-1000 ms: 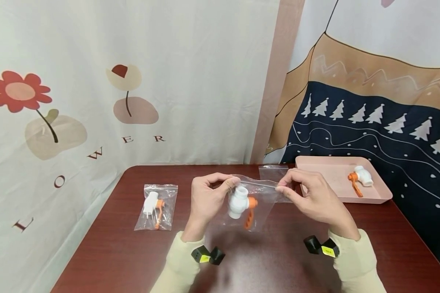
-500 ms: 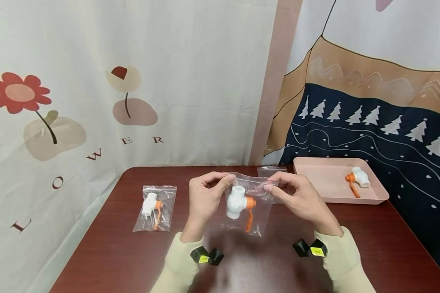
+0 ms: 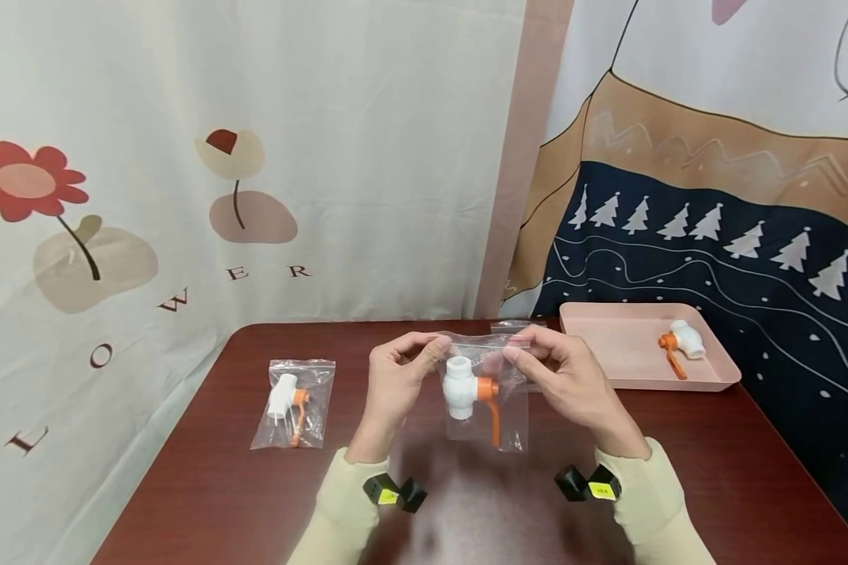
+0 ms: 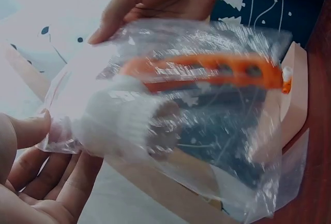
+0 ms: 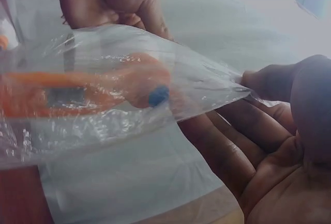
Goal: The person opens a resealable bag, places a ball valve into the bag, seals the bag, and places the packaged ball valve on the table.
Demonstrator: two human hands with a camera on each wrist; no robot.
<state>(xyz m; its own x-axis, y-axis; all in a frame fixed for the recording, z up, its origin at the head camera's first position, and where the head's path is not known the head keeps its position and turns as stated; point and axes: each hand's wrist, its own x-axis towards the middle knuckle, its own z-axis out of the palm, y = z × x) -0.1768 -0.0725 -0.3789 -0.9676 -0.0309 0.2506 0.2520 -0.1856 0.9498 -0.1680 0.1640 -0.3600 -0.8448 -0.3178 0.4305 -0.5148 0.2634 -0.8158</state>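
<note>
A clear zip bag (image 3: 512, 424) hangs between both hands above the table. Inside it is a white ball valve (image 3: 459, 388) with an orange lever handle (image 3: 495, 412) pointing down. My left hand (image 3: 399, 377) pinches the bag's top left corner between thumb and fingers. At the top right corner, my right hand (image 3: 572, 377) pinches the plastic the same way. In the left wrist view the valve (image 4: 116, 118) shows through the creased film. A blue spot on the orange handle (image 5: 139, 81) appears in the right wrist view.
Another bagged white valve (image 3: 283, 396) lies on the table (image 3: 205, 486) at left. A pink tray (image 3: 622, 357) at back right holds a loose valve (image 3: 689, 341) with an orange handle. Another clear bag (image 3: 509, 325) lies behind the hands. A printed curtain (image 3: 367, 157) stands behind.
My right hand has moved left toward my left hand, still pinching the bag's top. The bag's mouth spans less width, and the valve in it has turned slightly.
</note>
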